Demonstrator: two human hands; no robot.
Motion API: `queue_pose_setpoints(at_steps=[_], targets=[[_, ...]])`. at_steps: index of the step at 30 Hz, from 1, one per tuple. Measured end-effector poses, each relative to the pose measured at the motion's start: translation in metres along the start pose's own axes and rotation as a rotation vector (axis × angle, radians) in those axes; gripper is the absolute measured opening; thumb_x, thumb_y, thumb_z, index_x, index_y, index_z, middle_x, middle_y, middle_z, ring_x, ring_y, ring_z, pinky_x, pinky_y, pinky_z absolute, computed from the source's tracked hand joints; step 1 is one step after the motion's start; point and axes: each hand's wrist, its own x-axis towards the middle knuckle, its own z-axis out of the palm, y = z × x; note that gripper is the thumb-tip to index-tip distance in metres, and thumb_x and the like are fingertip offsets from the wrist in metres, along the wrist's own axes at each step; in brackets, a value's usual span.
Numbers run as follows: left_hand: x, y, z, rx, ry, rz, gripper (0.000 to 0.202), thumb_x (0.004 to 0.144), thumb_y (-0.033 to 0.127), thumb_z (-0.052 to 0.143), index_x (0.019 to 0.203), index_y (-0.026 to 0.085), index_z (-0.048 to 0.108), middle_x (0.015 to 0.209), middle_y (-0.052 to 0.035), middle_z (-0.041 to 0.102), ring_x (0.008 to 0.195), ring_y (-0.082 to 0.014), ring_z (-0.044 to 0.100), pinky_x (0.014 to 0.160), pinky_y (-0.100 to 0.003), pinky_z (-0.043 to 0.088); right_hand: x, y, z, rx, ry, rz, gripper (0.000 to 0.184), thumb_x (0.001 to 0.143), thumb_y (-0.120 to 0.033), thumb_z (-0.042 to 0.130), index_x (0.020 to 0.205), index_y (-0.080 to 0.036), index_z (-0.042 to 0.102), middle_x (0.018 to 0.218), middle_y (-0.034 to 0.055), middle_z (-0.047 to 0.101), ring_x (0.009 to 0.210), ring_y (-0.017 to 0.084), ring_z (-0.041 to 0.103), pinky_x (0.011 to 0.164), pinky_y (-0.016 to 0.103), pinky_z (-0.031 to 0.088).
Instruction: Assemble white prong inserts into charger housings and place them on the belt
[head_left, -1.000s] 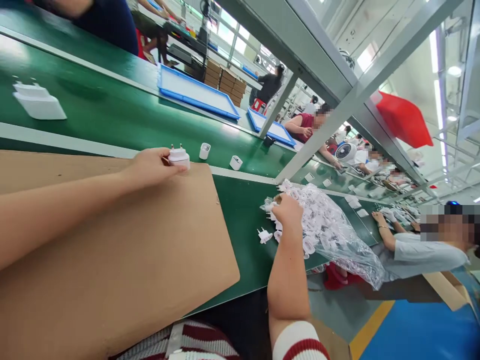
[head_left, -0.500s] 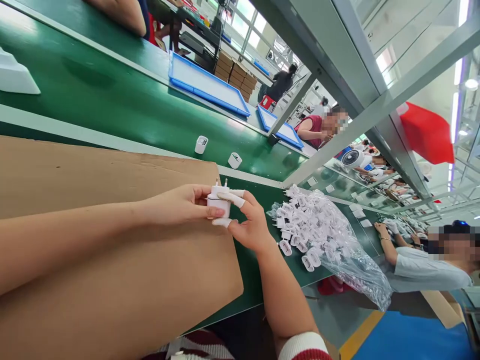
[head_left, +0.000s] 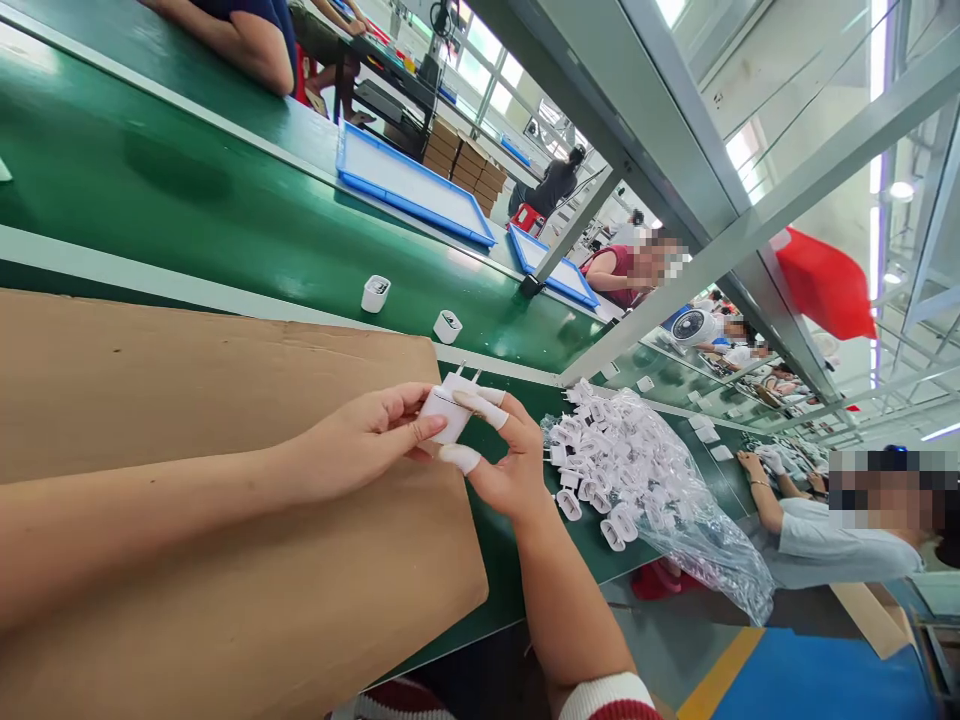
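Observation:
Both my hands meet over the right edge of a brown cardboard sheet [head_left: 225,520]. My left hand [head_left: 360,440] pinches a small white charger plug [head_left: 448,405] with two metal pins pointing up. My right hand [head_left: 499,460], with white finger cots on thumb and fingertips, grips the same plug from the right. To the right, a clear plastic bag of white plug parts [head_left: 645,480] lies on the green table.
Two white charger bodies [head_left: 375,293] [head_left: 448,326] stand on the green conveyor belt [head_left: 225,220]. Blue trays [head_left: 412,185] lie beyond it. A metal frame post [head_left: 570,240] rises behind. Other people sit along the line at the right and far side.
My left hand carried the plug from the cardboard's far edge towards me. My right hand left the bag and joined it on the plug, which now tilts slightly.

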Motion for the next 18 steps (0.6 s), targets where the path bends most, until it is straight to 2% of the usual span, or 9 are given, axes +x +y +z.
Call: queue_pose_setpoints(at_steps=[1,3,6,7,9,11,13,15,18], targets=[[0.000,0.000,-0.001,0.046,0.023,0.016,0.085,0.082,0.093,0.064,0.132,0.024,0.067,0.125,-0.0119,0.074,0.115,-0.0341,0.071,0.099,-0.046,0.064,-0.001,-0.001,0.002,0.042,0.008,0.023,0.033,0.085,-0.048,0.082,0.115,-0.034,0.078,0.129,0.0088,0.075,0.126,0.032,0.069,0.116,0.051,0.054],[-0.002,0.001,-0.002,0.153,0.056,0.055,0.083,0.085,0.095,0.057,0.126,0.023,0.066,0.118,-0.0113,0.074,0.110,-0.0328,0.071,0.100,-0.044,0.063,-0.002,-0.001,0.008,0.140,0.118,0.082,0.027,0.088,-0.046,0.078,0.109,-0.031,0.072,0.119,0.0074,0.076,0.116,0.027,0.071,0.111,0.048,0.056],[-0.005,0.000,-0.001,0.280,0.050,0.094,0.073,0.095,0.088,0.047,0.119,0.022,0.062,0.106,-0.0106,0.072,0.098,-0.0295,0.072,0.093,-0.041,0.062,-0.003,0.003,0.016,0.287,0.317,0.187,0.040,0.081,-0.039,0.087,0.110,-0.030,0.061,0.102,0.0012,0.076,0.098,0.021,0.072,0.101,0.042,0.061],[-0.006,-0.001,-0.001,0.328,0.051,0.116,0.068,0.098,0.084,0.043,0.118,0.021,0.062,0.103,-0.0105,0.072,0.093,-0.0282,0.071,0.089,-0.040,0.062,-0.002,0.003,0.016,0.325,0.312,0.215,0.047,0.078,-0.038,0.090,0.112,-0.030,0.060,0.101,0.0001,0.076,0.097,0.021,0.072,0.098,0.041,0.061],[-0.007,-0.005,-0.002,0.454,0.065,0.195,0.060,0.104,0.073,0.038,0.120,0.020,0.062,0.103,-0.0109,0.071,0.089,-0.0268,0.069,0.085,-0.039,0.060,0.000,0.004,0.011,0.366,0.204,0.243,0.053,0.071,-0.036,0.095,0.114,-0.030,0.066,0.105,0.0011,0.077,0.099,0.022,0.072,0.089,0.037,0.064],[-0.008,-0.010,-0.003,0.583,0.084,0.305,0.054,0.109,0.061,0.034,0.132,0.019,0.061,0.115,-0.0122,0.072,0.097,-0.0272,0.069,0.092,-0.039,0.058,0.003,0.004,0.004,0.387,0.088,0.254,0.046,0.068,-0.039,0.095,0.108,-0.029,0.074,0.113,0.0034,0.076,0.097,0.022,0.071,0.069,0.031,0.062],[-0.008,-0.017,-0.004,0.671,0.089,0.403,0.051,0.113,0.050,0.032,0.148,0.021,0.055,0.135,-0.0125,0.069,0.114,-0.0281,0.068,0.104,-0.039,0.054,0.003,0.005,-0.002,0.402,0.052,0.252,0.036,0.067,-0.040,0.094,0.098,-0.027,0.080,0.111,0.0040,0.075,0.088,0.020,0.068,0.052,0.026,0.052],[-0.008,-0.022,-0.006,0.738,0.082,0.479,0.052,0.115,0.045,0.032,0.158,0.022,0.048,0.147,-0.0116,0.065,0.125,-0.0284,0.067,0.111,-0.038,0.051,0.002,0.005,-0.003,0.416,0.087,0.244,0.028,0.068,-0.038,0.094,0.090,-0.026,0.082,0.100,0.0030,0.074,0.081,0.018,0.066,0.049,0.025,0.048],[-0.010,-0.024,-0.008,0.822,0.057,0.560,0.054,0.116,0.042,0.032,0.165,0.022,0.042,0.153,-0.0112,0.063,0.133,-0.0289,0.065,0.116,-0.037,0.048,-0.001,0.004,0.001,0.408,0.153,0.212,0.023,0.067,-0.035,0.095,0.084,-0.026,0.083,0.090,0.0016,0.075,0.080,0.019,0.066,0.060,0.029,0.056]])
